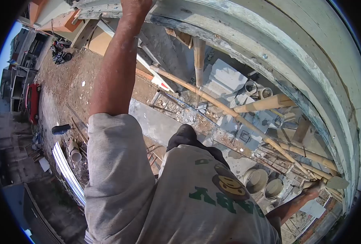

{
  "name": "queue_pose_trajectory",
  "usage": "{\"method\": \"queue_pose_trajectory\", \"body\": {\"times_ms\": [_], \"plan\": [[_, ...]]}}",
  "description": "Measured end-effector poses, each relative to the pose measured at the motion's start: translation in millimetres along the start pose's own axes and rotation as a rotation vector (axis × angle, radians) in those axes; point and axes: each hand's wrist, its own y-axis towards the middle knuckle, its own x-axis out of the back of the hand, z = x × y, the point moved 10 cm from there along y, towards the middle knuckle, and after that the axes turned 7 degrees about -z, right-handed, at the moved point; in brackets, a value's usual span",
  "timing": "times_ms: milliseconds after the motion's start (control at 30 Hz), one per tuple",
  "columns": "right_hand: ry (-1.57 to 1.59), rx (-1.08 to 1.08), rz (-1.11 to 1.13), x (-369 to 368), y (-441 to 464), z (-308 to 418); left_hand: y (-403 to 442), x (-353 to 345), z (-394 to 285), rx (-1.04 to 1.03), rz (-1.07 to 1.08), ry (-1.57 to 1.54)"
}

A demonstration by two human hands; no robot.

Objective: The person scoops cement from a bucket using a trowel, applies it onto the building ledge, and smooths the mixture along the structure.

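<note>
head view: trowel (pixel 337 182) in right hand (pixel 310 192), long axis crosswise, blade rightward

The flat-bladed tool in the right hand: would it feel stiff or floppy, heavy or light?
The flat-bladed tool is probably stiff, since it sticks out past the right hand with no visible sag. It looks fairly light, its blade being small beside the forearm. With that blade out beyond the grip, it may tend to tip blade-first.

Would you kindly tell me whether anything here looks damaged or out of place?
Two things stand out: rubble lies strewn below, looking untidy, and the ledge has a rough, dark-stained edge, unlike its smoother face.
</note>
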Motion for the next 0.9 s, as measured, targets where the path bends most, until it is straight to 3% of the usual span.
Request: {"method": "queue_pose_trajectory", "body": {"times_ms": [100,200,367,467,533,700,800,900], "plan": [[0.042,0.106,0.249,-72.9,-35.5,85.6,-8.3,-6.1,-6.7,-0.030,0.042,-0.064],[0.054,0.115,0.318,-121.2,-116.9,139.1,-16.7,-11.9,-10.2,-0.063,0.098,-0.148],[0.005,0.252,0.427,-160.2,-198.0,155.2,-26.2,-27.7,12.9,-0.083,0.206,-0.314],[-0.019,0.199,0.237,-177.0,-249.4,155.7,-24.4,-15.0,35.1,-0.149,0.231,-0.392],[0.072,0.173,0.234,-176.1,-220.6,119.6,-11.3,0.1,58.5,-0.200,0.213,-0.374],[-0.018,0.180,0.142,-165.7,-226.0,95.7,65.0,21.0,138.3,-0.194,-0.005,-0.305],[-0.116,0.275,-0.011,-160.5,-248.5,107.6,119.7,24.5,172.7,-0.182,-0.177,-0.208],[0.107,0.238,0.048,-194.6,-304.5,152.2,158.8,-1.8,195.5,-0.212,-0.268,-0.200]]}}
